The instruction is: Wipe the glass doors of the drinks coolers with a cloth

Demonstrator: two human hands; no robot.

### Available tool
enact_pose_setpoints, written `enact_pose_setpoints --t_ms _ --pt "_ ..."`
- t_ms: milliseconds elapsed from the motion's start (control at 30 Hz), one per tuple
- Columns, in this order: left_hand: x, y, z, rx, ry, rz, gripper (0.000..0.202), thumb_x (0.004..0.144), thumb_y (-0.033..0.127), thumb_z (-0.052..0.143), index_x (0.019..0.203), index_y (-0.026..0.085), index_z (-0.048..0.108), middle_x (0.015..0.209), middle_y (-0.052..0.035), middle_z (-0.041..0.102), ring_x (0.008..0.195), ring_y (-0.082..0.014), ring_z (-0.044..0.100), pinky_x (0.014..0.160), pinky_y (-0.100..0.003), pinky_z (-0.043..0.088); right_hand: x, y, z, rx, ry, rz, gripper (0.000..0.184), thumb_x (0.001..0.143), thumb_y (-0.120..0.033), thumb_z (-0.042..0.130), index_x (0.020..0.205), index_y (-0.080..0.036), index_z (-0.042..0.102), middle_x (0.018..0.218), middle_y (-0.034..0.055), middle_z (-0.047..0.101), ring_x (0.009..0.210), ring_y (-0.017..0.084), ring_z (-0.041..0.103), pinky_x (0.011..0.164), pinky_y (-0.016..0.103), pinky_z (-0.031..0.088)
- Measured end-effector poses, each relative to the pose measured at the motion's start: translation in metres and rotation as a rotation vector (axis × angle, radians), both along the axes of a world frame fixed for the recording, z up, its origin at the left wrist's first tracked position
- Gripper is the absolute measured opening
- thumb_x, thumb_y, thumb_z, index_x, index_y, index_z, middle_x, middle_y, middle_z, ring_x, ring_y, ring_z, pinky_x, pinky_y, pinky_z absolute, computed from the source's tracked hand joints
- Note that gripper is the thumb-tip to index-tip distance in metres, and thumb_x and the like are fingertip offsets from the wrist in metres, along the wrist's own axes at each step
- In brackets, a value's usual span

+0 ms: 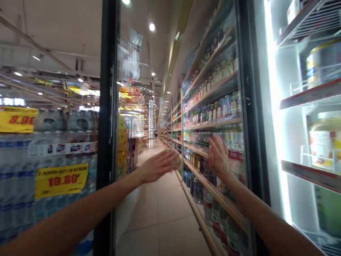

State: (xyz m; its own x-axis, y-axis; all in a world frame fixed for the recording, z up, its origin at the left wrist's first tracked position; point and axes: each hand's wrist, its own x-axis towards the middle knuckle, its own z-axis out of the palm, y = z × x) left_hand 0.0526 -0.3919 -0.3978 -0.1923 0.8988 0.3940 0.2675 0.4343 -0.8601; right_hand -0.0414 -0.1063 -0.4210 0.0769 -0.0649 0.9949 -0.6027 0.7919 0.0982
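Note:
A glass fridge door [157,206] with a dark frame stands swung out in front of me. My left hand [160,165] is stretched out across the glass, its fingers extended towards the right and somewhat blurred. To the right, my right hand [218,155] is raised with the fingers up and spread, close to the pane. Whether either hand touches the glass I cannot tell. Neither holds anything. Through or reflected in the pane, long shelves of bottles [207,115] run away into the distance.
At the right, lit fridge shelves [310,94] carry bottles and containers, including a bottle with a white cap [323,142]. Stacked packs of water bottles [16,177] stand at the left under yellow price signs [61,180]. A tiled floor [170,213] shows in the pane.

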Motion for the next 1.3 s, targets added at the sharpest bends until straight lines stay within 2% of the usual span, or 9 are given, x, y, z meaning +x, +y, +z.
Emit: enact_pose_setpoints --t_ms 100,300,500,600,700,867,1033,1200,1300 --pt "0.012 -0.025 0.003 0.202 0.104 0.063 0.046 0.088 0.018 0.041 0.133 0.023 0.039 0.146 -0.0072 0.029 0.139 -0.0214 0.011 0.112 -0.041 0.017 0.006 -0.014 0.005 0.011 0.006 0.014 0.047 0.090 -0.026 0.032 0.137 -0.025 0.031 0.141 0.0108 0.037 0.134 0.022 0.029 0.107 0.048 0.024" --pt "0.034 -0.053 -0.023 -0.090 -0.046 0.041 0.042 0.087 0.025 0.042 0.129 0.026 0.044 0.143 -0.0020 0.036 0.137 -0.0169 0.018 0.114 -0.035 0.012 0.011 -0.038 0.011 0.040 0.008 0.052 0.047 0.090 -0.025 0.032 0.137 -0.025 0.032 0.141 0.0105 0.038 0.134 0.022 0.029 0.107 0.048 0.022" --pt "0.038 -0.068 -0.016 0.524 0.251 0.167 0.048 0.084 0.015 0.046 0.131 0.023 0.042 0.147 -0.0095 0.027 0.139 -0.0248 0.009 0.110 -0.044 0.022 0.014 -0.051 0.016 0.033 0.008 0.071 0.050 0.090 -0.024 0.031 0.139 -0.027 0.028 0.143 0.0093 0.036 0.135 0.022 0.027 0.107 0.048 0.022" --pt "0.044 -0.071 -0.040 0.291 0.143 0.130 0.043 0.086 0.020 0.045 0.128 0.026 0.046 0.146 -0.0046 0.031 0.139 -0.0220 0.013 0.112 -0.039 0.019 0.016 -0.053 0.015 0.047 0.013 0.082 0.048 0.090 -0.025 0.031 0.138 -0.027 0.030 0.142 0.0095 0.037 0.134 0.022 0.029 0.107 0.047 0.022" --pt "0.045 -0.069 -0.047 0.041 0.023 0.093 0.037 0.089 0.026 0.042 0.125 0.031 0.047 0.141 0.0012 0.039 0.137 -0.0165 0.021 0.113 -0.035 0.017 0.015 -0.054 0.015 0.050 0.011 0.082 0.045 0.090 -0.026 0.031 0.135 -0.026 0.034 0.140 0.0098 0.040 0.133 0.022 0.030 0.107 0.047 0.023" --pt "0.036 -0.058 -0.022 0.361 0.127 0.184 0.039 0.089 0.017 0.039 0.127 0.022 0.046 0.142 -0.0082 0.037 0.136 -0.0194 0.022 0.113 -0.042 0.016 0.014 -0.050 0.016 0.017 0.003 0.071 0.044 0.091 -0.027 0.030 0.134 -0.023 0.037 0.140 0.0121 0.039 0.133 0.022 0.030 0.106 0.047 0.024" --pt "0.030 -0.045 -0.035 -0.171 -0.134 0.018 0.039 0.088 0.027 0.039 0.127 0.027 0.046 0.144 -0.0002 0.035 0.137 -0.0162 0.020 0.113 -0.034 0.020 0.015 -0.042 0.008 0.065 -0.011 0.049 0.046 0.090 -0.026 0.032 0.136 -0.025 0.034 0.141 0.0094 0.038 0.134 0.022 0.029 0.108 0.046 0.021" --pt "0.014 -0.017 -0.021 0.265 0.110 0.074 0.045 0.088 0.020 0.042 0.132 0.024 0.040 0.145 -0.0065 0.032 0.139 -0.0227 0.011 0.112 -0.043 0.019 0.009 -0.028 -0.005 0.065 -0.017 0.026 0.046 0.090 -0.025 0.033 0.135 -0.026 0.035 0.141 0.0096 0.039 0.133 0.022 0.030 0.107 0.048 0.023" --pt "0.004 0.002 -0.026 0.086 0.010 0.022 0.044 0.087 0.023 0.042 0.131 0.023 0.041 0.146 -0.0059 0.030 0.138 -0.0227 0.013 0.113 -0.041 0.019 0.007 -0.016 -0.012 0.051 -0.042 0.009 0.046 0.090 -0.025 0.034 0.135 -0.026 0.035 0.141 0.0094 0.038 0.133 0.023 0.030 0.107 0.049 0.022"
